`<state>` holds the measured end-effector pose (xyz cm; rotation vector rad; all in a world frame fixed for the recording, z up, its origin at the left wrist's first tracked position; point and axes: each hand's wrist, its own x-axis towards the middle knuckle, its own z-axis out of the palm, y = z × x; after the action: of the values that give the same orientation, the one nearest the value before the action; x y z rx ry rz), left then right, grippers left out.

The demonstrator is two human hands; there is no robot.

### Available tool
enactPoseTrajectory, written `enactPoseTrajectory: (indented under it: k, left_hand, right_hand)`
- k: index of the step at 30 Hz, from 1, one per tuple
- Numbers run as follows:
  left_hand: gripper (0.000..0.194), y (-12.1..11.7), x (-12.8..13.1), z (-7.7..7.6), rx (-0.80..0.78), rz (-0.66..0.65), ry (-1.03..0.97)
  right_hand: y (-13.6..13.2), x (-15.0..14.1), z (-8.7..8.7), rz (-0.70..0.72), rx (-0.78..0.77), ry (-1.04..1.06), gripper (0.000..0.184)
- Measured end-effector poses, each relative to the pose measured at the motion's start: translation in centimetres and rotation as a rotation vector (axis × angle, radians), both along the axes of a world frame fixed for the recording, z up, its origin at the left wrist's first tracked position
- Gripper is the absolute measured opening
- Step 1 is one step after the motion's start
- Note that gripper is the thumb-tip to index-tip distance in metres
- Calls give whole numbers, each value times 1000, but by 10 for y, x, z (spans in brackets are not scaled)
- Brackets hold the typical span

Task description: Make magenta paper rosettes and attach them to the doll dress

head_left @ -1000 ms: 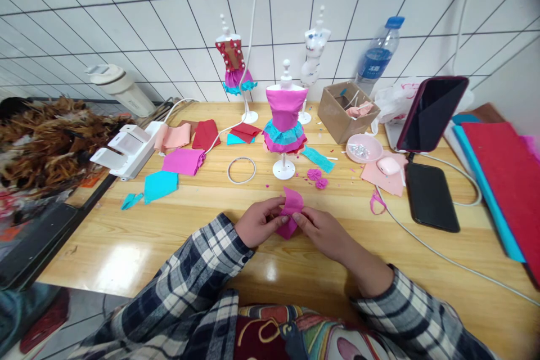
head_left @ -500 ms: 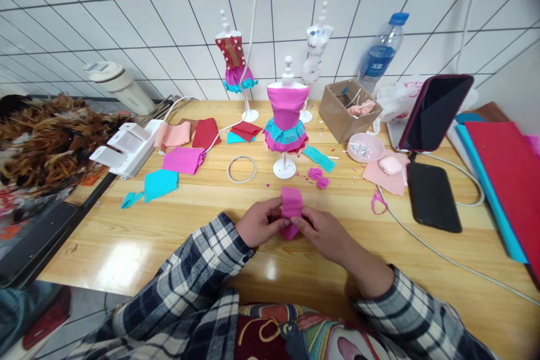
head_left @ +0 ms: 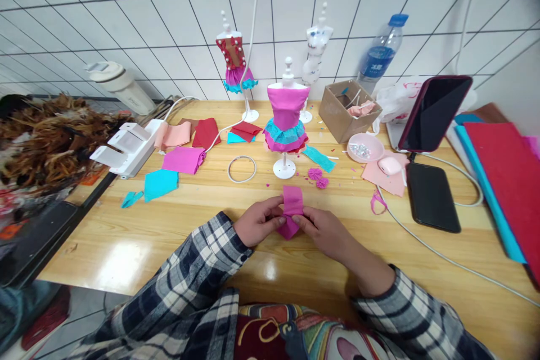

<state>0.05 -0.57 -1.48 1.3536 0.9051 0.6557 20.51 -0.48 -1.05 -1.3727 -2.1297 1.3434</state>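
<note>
Between my two hands is a strip of magenta crepe paper (head_left: 293, 200), folded across, with its lower end pointing down toward the table. My left hand (head_left: 259, 221) pinches its left edge between thumb and fingers. On the right edge, my right hand (head_left: 324, 230) grips it with the thumb on top. Just beyond stands a small white dress form (head_left: 288, 102) in a magenta top and a ruffled blue and magenta skirt. Two magenta paper rosettes (head_left: 315, 174) lie to the right of its base, and a silvery ring (head_left: 242, 169) lies to the left.
Two more dress forms (head_left: 234, 59) stand by the tiled wall. Coloured paper pieces (head_left: 183, 160) lie left. At right are a cardboard box (head_left: 343, 115), a pink dish of beads (head_left: 365, 148), a propped phone (head_left: 436, 112), a black phone (head_left: 433, 197), a cable and a water bottle (head_left: 381, 53).
The lower part of the magenta paper has shifted slightly left and shows a more pointed fold. Both hands keep their hold in nearly the same place.
</note>
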Motion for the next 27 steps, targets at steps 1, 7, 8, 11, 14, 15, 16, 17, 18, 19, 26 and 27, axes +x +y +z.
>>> enactPoseTrajectory:
  k: [1, 7, 8, 11, 14, 15, 16, 17, 18, 19, 26, 27]
  left_hand:
    - [61, 0, 0, -1, -2, 9, 0]
    - [61, -1, -2, -9, -7, -8, -18]
    - [60, -1, -2, -9, 3, -24, -11]
    - [56, -1, -2, -10, 52, -55, 10]
    - [53, -2, -1, -8, 63, -50, -1]
    - [53, -2, 0, -7, 55, -35, -12]
    - [54, -3, 0, -5, 46, -14, -24]
    - [53, -3, 1, -4, 39, 5, -37]
    - [53, -4, 2, -2, 34, 17, -49]
    - [52, -4, 2, -1, 29, 20, -57]
    - [52, -1, 2, 2, 40, 31, -58]
    - [53, -1, 1, 2, 45, 28, -54]
  right_hand:
    - [0, 0, 0, -2, 1, 0, 35]
    - [-1, 1, -1, 5, -10, -37, 37]
    - [-1, 0, -1, 3, -9, -35, 36]
    - [-2, 0, 0, 5, -7, -30, 36]
    - [-1, 0, 2, 3, -4, -24, 37]
    - [-1, 0, 2, -3, -5, -18, 38]
    - [0, 1, 2, -9, -8, -9, 39]
    - [0, 2, 2, -11, -13, 1, 40]
    - [0, 2, 2, -11, -21, 10, 40]
    - [1, 3, 2, -9, -28, 18, 40]
    - [0, 4, -2, -50, -52, 45, 43]
    - [0, 4, -2, -49, -55, 40, 44]
